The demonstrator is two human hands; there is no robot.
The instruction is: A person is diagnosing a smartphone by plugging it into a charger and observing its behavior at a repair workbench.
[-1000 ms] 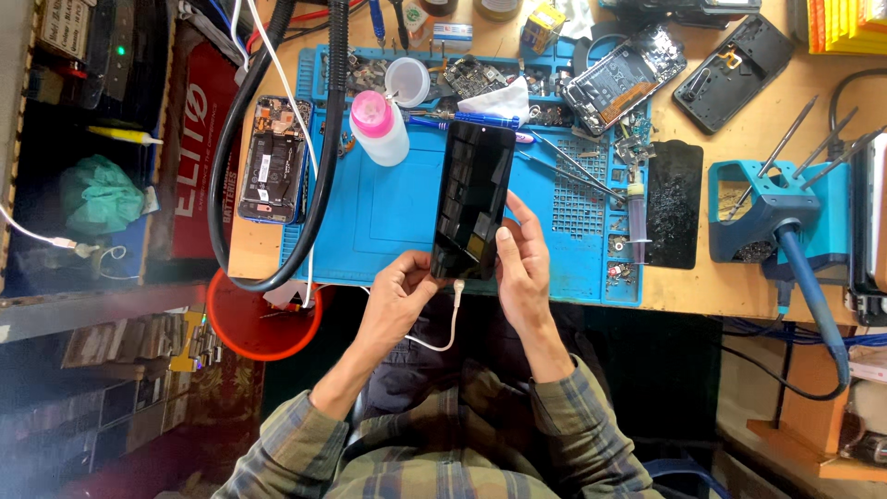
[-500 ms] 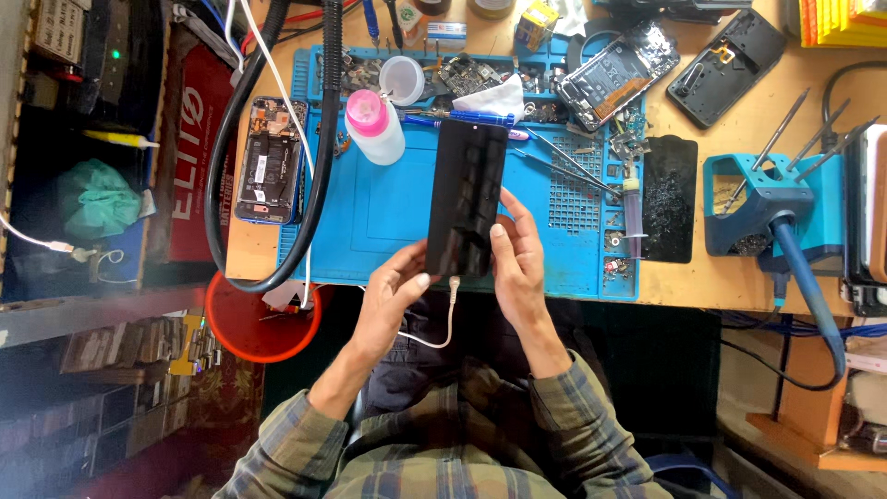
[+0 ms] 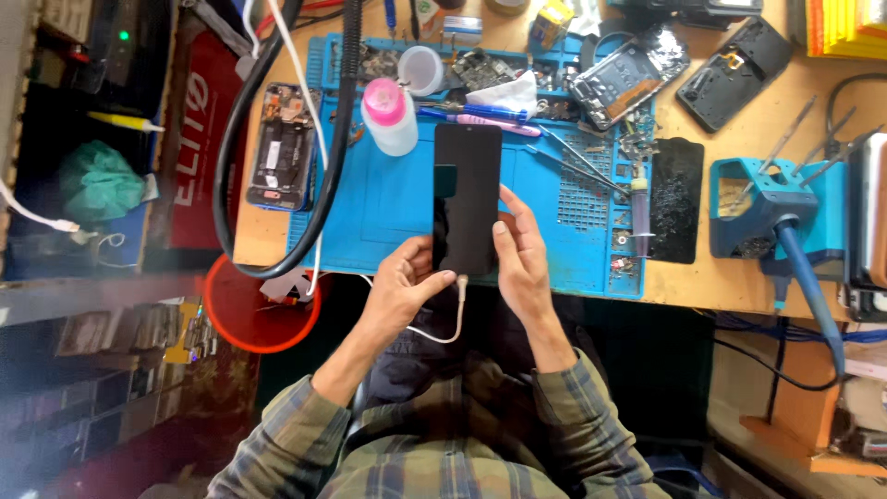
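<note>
Smartphone [image 3: 467, 199], dark screen up, sits above blue repair mat [image 3: 388, 208], gripped at its lower end by both hands: left hand [image 3: 402, 286] & right hand [image 3: 522, 259] closed round edges. White cable [image 3: 453, 323] plugged in at bottom.

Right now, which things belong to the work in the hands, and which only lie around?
In hand:
black phone, held by left hand and right hand
white cable at its lower end

Lying about:
pink-capped bottle
opened phone
cracked screen
tweezers
red bin
</note>
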